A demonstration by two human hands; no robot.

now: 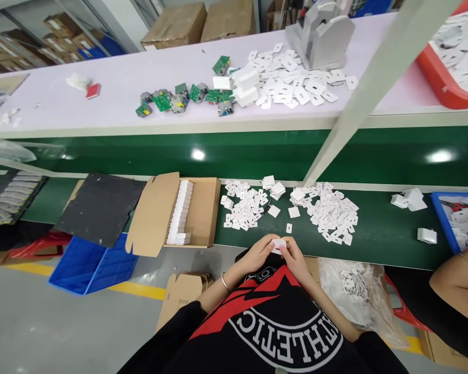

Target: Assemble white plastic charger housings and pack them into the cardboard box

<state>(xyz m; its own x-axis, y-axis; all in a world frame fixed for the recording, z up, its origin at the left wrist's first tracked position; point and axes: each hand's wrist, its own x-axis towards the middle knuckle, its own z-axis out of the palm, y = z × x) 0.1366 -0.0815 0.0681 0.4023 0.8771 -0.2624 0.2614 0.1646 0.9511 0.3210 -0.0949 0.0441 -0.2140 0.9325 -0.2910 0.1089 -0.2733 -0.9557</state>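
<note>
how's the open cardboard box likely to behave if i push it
The open cardboard box would probably slide flat rather than tip, being low and wide. Its thin lid looks likely to flap or bend at the fold. The white blocks inside form one row beside bare cardboard, so they might shift.

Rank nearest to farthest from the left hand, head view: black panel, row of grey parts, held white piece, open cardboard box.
From the left hand:
1. Held white piece: touching it.
2. Open cardboard box: to the left.
3. Black panel: left of the box.
4. Row of grey parts: far left.
</note>
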